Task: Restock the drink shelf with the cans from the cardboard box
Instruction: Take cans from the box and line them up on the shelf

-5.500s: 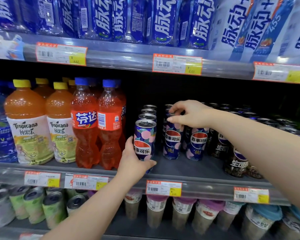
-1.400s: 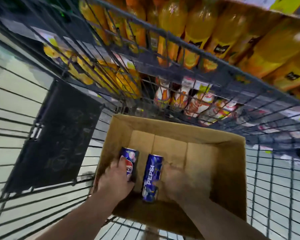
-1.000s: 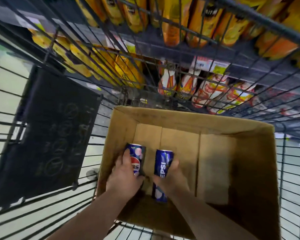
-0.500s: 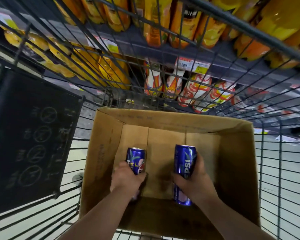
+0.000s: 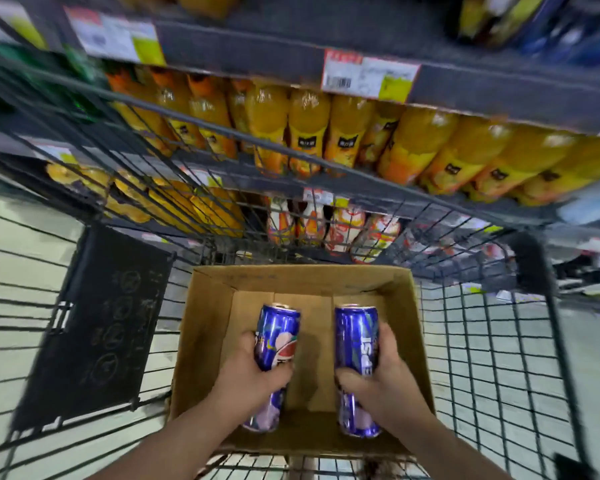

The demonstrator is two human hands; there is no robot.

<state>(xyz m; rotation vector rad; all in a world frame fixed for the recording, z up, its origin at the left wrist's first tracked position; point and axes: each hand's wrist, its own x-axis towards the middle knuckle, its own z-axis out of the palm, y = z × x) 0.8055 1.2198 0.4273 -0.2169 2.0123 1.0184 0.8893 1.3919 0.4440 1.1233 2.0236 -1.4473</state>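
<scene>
Head view: two blue cans are held over the open cardboard box (image 5: 205,327), which sits in a wire cart (image 5: 499,341). Left can (image 5: 277,336) has its long axis running away from the camera, top end toward the far box wall; right can (image 5: 355,341) lies parallel, apart from it. Left hand (image 5: 253,375) wraps the left can's middle from the outer side, fingers closed. Right hand (image 5: 378,379) likewise clasps the right can. Both forearms reach in from below. Orange bottles (image 5: 326,133) line the shelf (image 5: 465,88) beyond.
</scene>
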